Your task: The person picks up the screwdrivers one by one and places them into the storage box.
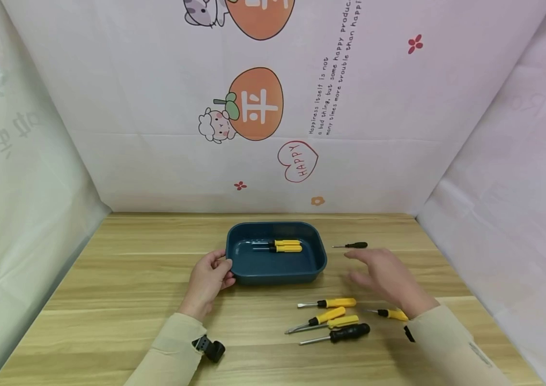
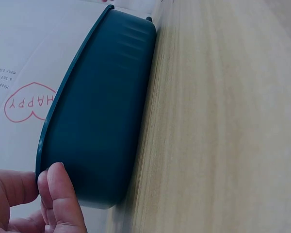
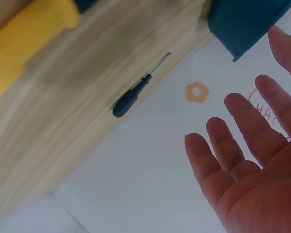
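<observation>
A dark teal plastic bin (image 1: pixel 273 278) stands on the wooden table, with two yellow-and-black screwdrivers (image 1: pixel 287 249) lying inside it. My left hand (image 1: pixel 209 276) grips the bin's left end, thumb at the rim and fingers against the outer wall, as the left wrist view shows. To the right of the bin, my right hand (image 1: pixel 389 276) hovers with its fingers spread and nothing in them. Just beyond its fingertips lies a small black screwdriver (image 1: pixel 357 245), seen whole in the right wrist view too. Under the right wrist is another yellow screwdriver (image 1: pixel 392 314), partly covered.
In front of the bin lie several loose screwdrivers: yellow-handled ones (image 1: pixel 342 303) and a larger black-handled one (image 1: pixel 350 333). White printed sheeting (image 1: pixel 369 177) walls the table (image 1: pixel 123 279) at the back and both sides.
</observation>
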Available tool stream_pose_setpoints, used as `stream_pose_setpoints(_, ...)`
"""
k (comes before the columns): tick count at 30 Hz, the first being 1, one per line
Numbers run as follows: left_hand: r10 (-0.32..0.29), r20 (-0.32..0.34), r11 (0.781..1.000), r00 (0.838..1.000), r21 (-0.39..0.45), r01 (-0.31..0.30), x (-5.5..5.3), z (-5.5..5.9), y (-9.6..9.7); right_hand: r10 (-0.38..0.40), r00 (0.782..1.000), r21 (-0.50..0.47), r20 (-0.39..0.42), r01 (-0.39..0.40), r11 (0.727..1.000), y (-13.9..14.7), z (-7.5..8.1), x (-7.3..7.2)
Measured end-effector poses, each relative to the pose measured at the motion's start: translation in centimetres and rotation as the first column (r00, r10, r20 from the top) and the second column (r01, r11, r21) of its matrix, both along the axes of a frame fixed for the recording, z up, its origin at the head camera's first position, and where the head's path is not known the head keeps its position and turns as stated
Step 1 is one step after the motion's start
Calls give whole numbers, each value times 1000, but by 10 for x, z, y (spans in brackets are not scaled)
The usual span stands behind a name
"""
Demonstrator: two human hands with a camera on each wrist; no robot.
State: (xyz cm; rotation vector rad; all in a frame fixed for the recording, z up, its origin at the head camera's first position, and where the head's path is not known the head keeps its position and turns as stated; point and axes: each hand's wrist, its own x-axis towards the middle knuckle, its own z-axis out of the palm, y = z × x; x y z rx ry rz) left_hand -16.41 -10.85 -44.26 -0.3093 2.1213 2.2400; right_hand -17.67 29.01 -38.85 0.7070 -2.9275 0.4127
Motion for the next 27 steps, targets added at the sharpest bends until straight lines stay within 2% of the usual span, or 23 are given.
stream_pose_setpoints(4,-3,2,1000,1000,-1,3,0,0,0,-18,1000,10,23,17,1000,6,-4,7)
stream_pose_setpoints(13,3,13,1000,1000,0,-3,0,0,0,-1,1000,31,-21,2,1000,18,-13,20)
stream_pose_setpoints(27,3,14,1000,1000,-2,-3,0,2,0,10,1000,48,-29,-8,999,40,-19,40)
